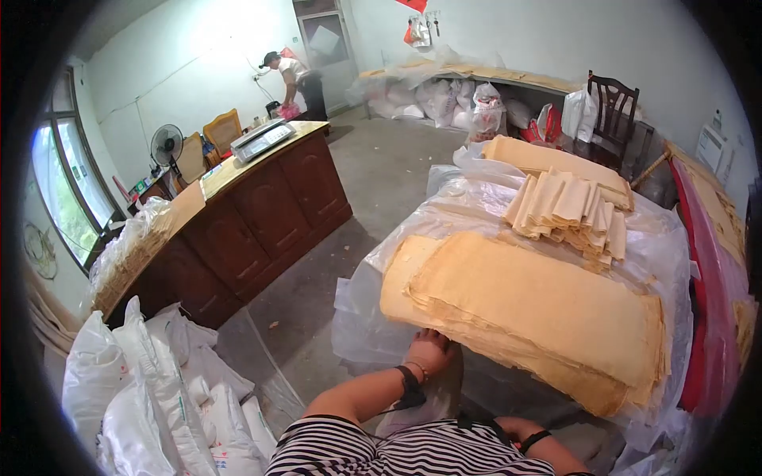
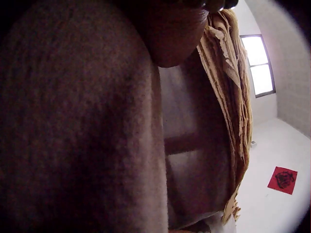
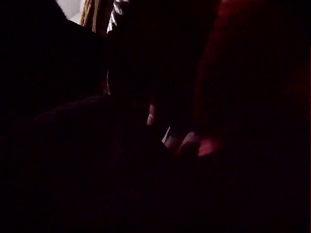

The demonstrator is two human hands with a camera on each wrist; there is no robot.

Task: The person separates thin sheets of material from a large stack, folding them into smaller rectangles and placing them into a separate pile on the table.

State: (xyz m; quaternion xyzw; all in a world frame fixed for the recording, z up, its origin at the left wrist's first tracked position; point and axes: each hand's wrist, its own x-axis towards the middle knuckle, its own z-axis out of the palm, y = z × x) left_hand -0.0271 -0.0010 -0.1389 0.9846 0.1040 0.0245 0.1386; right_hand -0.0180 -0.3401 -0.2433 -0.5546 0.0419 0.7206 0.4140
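A thick stack of tan sheets (image 1: pixel 524 309) lies on a table covered in clear plastic (image 1: pixel 361 317). My left hand (image 1: pixel 429 349) is at the stack's near edge, its fingers tucked out of sight beneath the sheets. From below, the left wrist view shows the stack's ragged edge (image 2: pixel 233 97) beside the dark heel of my hand. Of my right arm only the wrist with a black band (image 1: pixel 532 439) shows, low by my striped shirt. The right wrist view is almost black, with faint fingertips (image 3: pixel 194 144).
Behind the stack lie folded sheets (image 1: pixel 571 210) and another flat pile (image 1: pixel 548 159). A dark wooden counter (image 1: pixel 262 214) with a scale (image 1: pixel 262 139) stands left across a concrete aisle. White sacks (image 1: pixel 151 381) crowd the near left. Another person (image 1: pixel 298 79) stands at the far wall.
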